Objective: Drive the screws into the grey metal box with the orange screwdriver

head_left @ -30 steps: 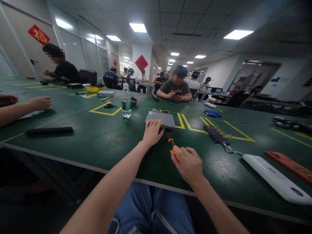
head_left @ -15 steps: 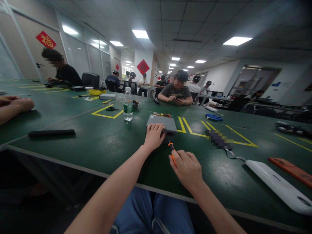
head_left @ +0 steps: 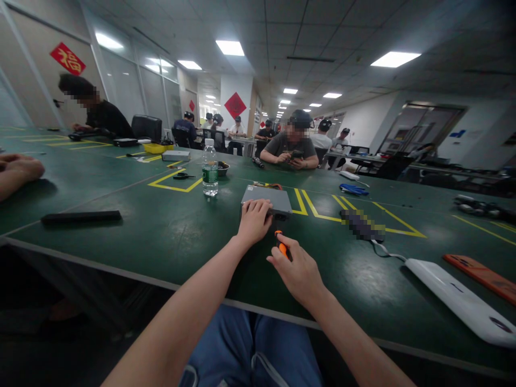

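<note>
A grey metal box (head_left: 274, 199) with wires at its far edge lies on the green table (head_left: 161, 236). My left hand (head_left: 255, 219) rests on the box's near left part, fingers over its top and front edge, gripping it. My right hand (head_left: 297, 264) holds an orange and black screwdriver (head_left: 282, 246) just in front of the box, with the thumb and fingers around the handle. The screwdriver points toward the box's near side; whether its tip touches the box cannot be made out.
A water bottle (head_left: 210, 167) and a metal bowl (head_left: 222, 169) stand behind on the left. A black bar (head_left: 81, 217) lies left. On the right are a white power bank (head_left: 459, 301), an orange phone (head_left: 481, 274) and blue gloves (head_left: 353, 189). Another person's hands (head_left: 20, 169) rest far left.
My right hand has shifted slightly left and up, and its grip on the screwdriver handle has changed. My left hand has stayed on the box.
</note>
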Demonstrator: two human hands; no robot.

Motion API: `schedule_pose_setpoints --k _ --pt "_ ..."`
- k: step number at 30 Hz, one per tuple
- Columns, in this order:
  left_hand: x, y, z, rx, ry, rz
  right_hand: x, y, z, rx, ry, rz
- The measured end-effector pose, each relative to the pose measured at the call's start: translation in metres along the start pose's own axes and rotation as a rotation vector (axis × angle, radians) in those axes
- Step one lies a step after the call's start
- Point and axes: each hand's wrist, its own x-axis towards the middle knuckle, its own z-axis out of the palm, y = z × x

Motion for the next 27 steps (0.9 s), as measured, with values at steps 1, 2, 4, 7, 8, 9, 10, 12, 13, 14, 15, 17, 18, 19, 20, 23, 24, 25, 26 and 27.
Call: schedule_pose_setpoints --k 1,2,4,7,8,9,10,12,13,14,15,17,18,19,20,23,24,25,26,27 --pt "0.0 -0.0001 0.0 -0.001 -0.003 -0.002 0.0007 -0.0012 -0.0006 0.017 -0.02 0.005" --pt "0.0 -0.0001 -0.0002 -0.003 -0.003 -0.002 0.0012 -0.0023 -0.001 0.029 -0.041 0.004" --pt "0.0001 0.0001 -0.001 -0.005 -0.003 0.001 0.0016 -0.0036 -0.0012 0.036 -0.069 -0.027" --pt "0.0003 0.0006 -0.0024 -0.004 -0.003 0.008 0.001 -0.0024 -0.0008 0.02 -0.059 -0.101" --pt "0.0003 0.0008 -0.0028 -0.002 -0.005 0.007 0.0006 -0.0013 -0.0008 0.023 -0.046 -0.11" --pt "0.0003 0.001 -0.0032 -0.001 -0.008 0.004 0.0 -0.0001 -0.0009 0.035 -0.029 -0.105" --pt "0.0003 0.0011 -0.0034 0.001 -0.013 0.002 -0.0005 0.0012 -0.0011 0.054 -0.011 -0.086" --pt "0.0002 0.0012 -0.0035 0.004 -0.024 0.001 -0.0015 0.0031 -0.0018 0.106 0.009 -0.039" --pt "0.0001 0.0012 -0.0034 0.005 -0.028 0.002 -0.0019 0.0037 -0.0024 0.135 0.002 -0.019" --pt "0.0 0.0011 -0.0032 0.005 -0.029 0.004 -0.0021 0.0039 -0.003 0.165 -0.018 -0.005" --pt "-0.0002 0.001 -0.0028 0.005 -0.028 0.006 -0.0023 0.0038 -0.0038 0.194 -0.048 0.004" --pt "-0.0005 0.0007 -0.0018 0.0 -0.022 0.007 -0.0022 0.0032 -0.0058 0.242 -0.106 0.018" --pt "-0.0006 0.0005 -0.0013 -0.003 -0.018 0.008 -0.0021 0.0028 -0.0068 0.26 -0.128 0.024" --pt "-0.0006 0.0004 -0.0008 -0.007 -0.013 0.012 -0.002 0.0025 -0.0076 0.273 -0.142 0.029" --pt "-0.0004 0.0004 -0.0004 -0.009 -0.01 0.017 -0.0018 0.0023 -0.0083 0.279 -0.149 0.032" --pt "0.0003 0.0007 0.0 -0.016 -0.004 0.018 -0.0012 0.0024 -0.0081 0.272 -0.157 0.017" --pt "0.0006 0.0009 -0.0001 -0.019 -0.006 0.012 -0.0009 0.0026 -0.0074 0.269 -0.159 0.005" --pt "0.0009 0.0011 -0.0002 -0.021 -0.006 0.006 -0.0006 0.0028 -0.0066 0.269 -0.161 -0.007" --pt "0.001 0.0013 -0.0004 -0.023 -0.008 0.005 -0.0004 0.003 -0.0057 0.276 -0.163 -0.016" --pt "0.0011 0.0016 -0.0006 -0.023 -0.011 0.002 -0.0001 0.0031 -0.0049 0.289 -0.159 -0.019"
